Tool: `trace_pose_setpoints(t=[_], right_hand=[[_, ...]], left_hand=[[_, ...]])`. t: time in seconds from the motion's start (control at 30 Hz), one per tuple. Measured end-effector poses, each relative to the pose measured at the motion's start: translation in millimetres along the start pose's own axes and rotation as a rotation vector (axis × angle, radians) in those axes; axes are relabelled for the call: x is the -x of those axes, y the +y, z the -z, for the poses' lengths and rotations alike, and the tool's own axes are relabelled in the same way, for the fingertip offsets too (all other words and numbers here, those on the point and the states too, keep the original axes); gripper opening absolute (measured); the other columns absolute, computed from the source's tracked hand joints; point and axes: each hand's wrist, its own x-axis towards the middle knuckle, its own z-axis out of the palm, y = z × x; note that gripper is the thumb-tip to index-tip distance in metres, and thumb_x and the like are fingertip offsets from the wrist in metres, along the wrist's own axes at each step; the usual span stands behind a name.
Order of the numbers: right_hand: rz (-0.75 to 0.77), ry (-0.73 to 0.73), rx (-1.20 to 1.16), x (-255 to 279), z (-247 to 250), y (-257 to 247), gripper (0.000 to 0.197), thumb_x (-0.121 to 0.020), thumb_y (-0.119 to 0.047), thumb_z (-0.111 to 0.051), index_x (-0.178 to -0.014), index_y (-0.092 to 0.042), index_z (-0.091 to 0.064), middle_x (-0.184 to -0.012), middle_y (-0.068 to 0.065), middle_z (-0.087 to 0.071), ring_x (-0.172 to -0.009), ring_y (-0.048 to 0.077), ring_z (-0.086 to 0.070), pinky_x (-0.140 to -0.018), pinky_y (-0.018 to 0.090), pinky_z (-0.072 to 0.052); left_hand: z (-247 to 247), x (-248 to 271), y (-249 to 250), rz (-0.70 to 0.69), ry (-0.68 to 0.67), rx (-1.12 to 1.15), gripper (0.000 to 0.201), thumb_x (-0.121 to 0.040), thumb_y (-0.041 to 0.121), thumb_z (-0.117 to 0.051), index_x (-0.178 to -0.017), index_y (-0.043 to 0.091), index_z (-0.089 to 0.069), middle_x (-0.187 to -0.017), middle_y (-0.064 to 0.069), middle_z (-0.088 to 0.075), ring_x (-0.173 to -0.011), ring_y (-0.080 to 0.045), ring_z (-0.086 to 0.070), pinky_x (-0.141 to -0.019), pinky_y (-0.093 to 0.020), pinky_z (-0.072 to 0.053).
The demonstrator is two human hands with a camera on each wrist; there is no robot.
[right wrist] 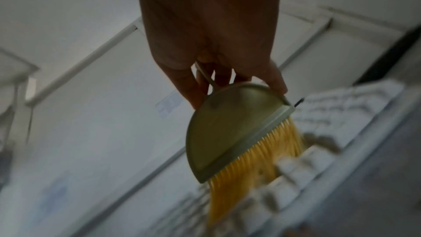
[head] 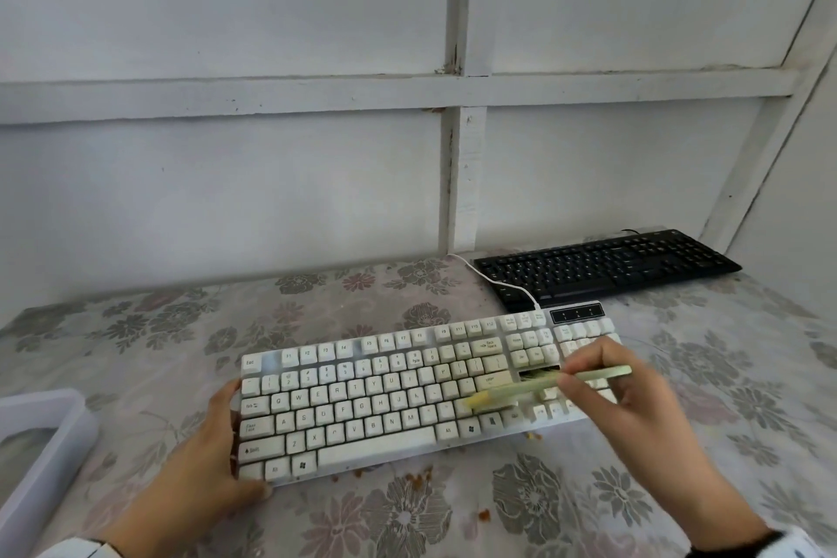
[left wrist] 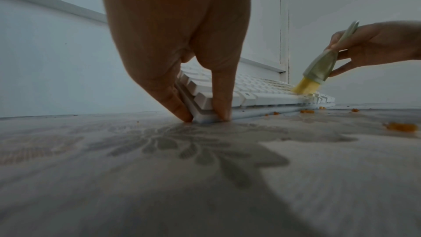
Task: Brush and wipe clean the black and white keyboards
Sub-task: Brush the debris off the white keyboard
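Note:
A white keyboard point(head: 385, 399) lies across the middle of the flowered table. My left hand point(head: 217, 444) grips its left end point(left wrist: 205, 111), fingers down the side edge and thumb at the front corner. My right hand point(head: 602, 381) pinches the handle of a pale green brush point(head: 548, 385) with yellow bristles point(right wrist: 248, 165). The bristles touch the keys point(left wrist: 303, 87) near the right end of the main block. A black keyboard point(head: 607, 267) lies behind, at the back right, against the wall.
Orange crumbs point(head: 421, 473) lie on the cloth along the white keyboard's front edge point(left wrist: 401, 126). A translucent white tray point(head: 40, 453) sits at the left edge. The white keyboard's cable point(head: 493, 281) runs over the black keyboard's left end. Walls close in behind and right.

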Motion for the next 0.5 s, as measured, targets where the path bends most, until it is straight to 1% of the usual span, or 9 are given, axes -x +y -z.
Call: trace_pose_setpoints(t=[0.03,0.1,0.17,0.23,0.3,0.33,0.37,0.43,0.5], right_hand=[[0.008,0.035,0.048,-2,6,4,0.024,-0.083,-0.003,-0.067,-0.073,-0.024,-0.060,-0.075,-0.007,-0.063,-0.073,0.010,-0.058,-0.065,0.015,-0.042],[0.038,0.121,0.135,-5,16,5,0.029,-0.082,-0.002,-0.067,-0.068,-0.026,-0.058,-0.078,-0.007,-0.062,-0.074,0.013,-0.056,-0.060,0.016,-0.039],[0.063,0.181,0.120,-7,23,2,0.025,-0.081,0.002,-0.066,-0.068,-0.019,-0.059,-0.078,-0.005,-0.061,-0.075,0.012,-0.055,-0.061,0.013,-0.037],[0.047,0.162,0.001,-8,25,0,0.025,-0.082,0.003,-0.065,-0.068,-0.018,-0.060,-0.074,-0.002,-0.060,-0.071,0.011,-0.055,-0.064,0.014,-0.040],[0.024,0.106,-0.040,-10,26,3,0.022,-0.082,0.002,-0.065,-0.073,-0.017,-0.061,-0.072,-0.002,-0.060,-0.072,0.013,-0.055,-0.065,0.015,-0.041],[0.020,0.099,-0.008,-11,28,7,0.022,-0.083,0.001,-0.065,-0.074,-0.019,-0.061,-0.072,-0.002,-0.061,-0.072,0.012,-0.056,-0.066,0.014,-0.041],[0.019,0.112,0.045,-12,31,11,0.024,-0.083,0.000,-0.066,-0.074,-0.022,-0.061,-0.073,-0.003,-0.061,-0.071,0.010,-0.056,-0.065,0.012,-0.040],[0.015,0.180,0.184,-14,39,17,0.030,-0.082,-0.002,-0.067,-0.072,-0.029,-0.058,-0.079,-0.008,-0.062,-0.070,0.008,-0.056,-0.060,0.010,-0.040],[0.012,0.261,0.302,-15,48,19,0.033,-0.082,-0.004,-0.067,-0.070,-0.032,-0.055,-0.087,-0.014,-0.060,-0.073,0.004,-0.055,-0.059,0.013,-0.042]], left_hand=[[0,0,0,0.001,0.001,-0.002,0.110,-0.039,0.034,-0.072,-0.123,0.052,-0.004,-0.102,0.009,-0.059,-0.087,-0.013,-0.065,-0.079,-0.037,-0.055],[0,0,0,0.006,0.007,-0.003,0.109,-0.045,0.026,-0.075,-0.122,0.052,-0.003,-0.102,0.010,-0.059,-0.087,-0.013,-0.065,-0.079,-0.036,-0.055],[0,-1,-2,0.011,0.011,-0.005,0.108,-0.047,0.024,-0.075,-0.122,0.053,-0.003,-0.102,0.011,-0.059,-0.086,-0.012,-0.065,-0.079,-0.035,-0.054],[0,-1,-2,0.014,0.009,-0.001,0.108,-0.047,0.023,-0.076,-0.121,0.054,-0.003,-0.103,0.011,-0.058,-0.087,-0.012,-0.065,-0.079,-0.036,-0.054],[0,-1,-1,0.012,0.012,0.006,0.106,-0.043,0.026,-0.075,-0.115,0.060,-0.004,-0.102,0.011,-0.058,-0.086,-0.012,-0.065,-0.078,-0.036,-0.054],[0,-1,0,0.012,0.017,0.012,0.105,-0.041,0.028,-0.074,-0.110,0.063,-0.004,-0.100,0.011,-0.058,-0.085,-0.012,-0.065,-0.077,-0.035,-0.055],[0,-1,2,0.008,0.020,0.020,0.103,-0.040,0.028,-0.074,-0.109,0.064,-0.006,-0.099,0.011,-0.059,-0.084,-0.013,-0.066,-0.076,-0.035,-0.055],[0,0,3,0.009,0.013,0.024,0.105,-0.042,0.025,-0.074,-0.115,0.058,-0.006,-0.100,0.010,-0.059,-0.083,-0.013,-0.065,-0.076,-0.036,-0.055],[0,0,2,0.012,0.009,0.020,0.109,-0.039,0.030,-0.072,-0.122,0.052,-0.006,-0.099,0.009,-0.060,-0.083,-0.013,-0.065,-0.076,-0.037,-0.055]])
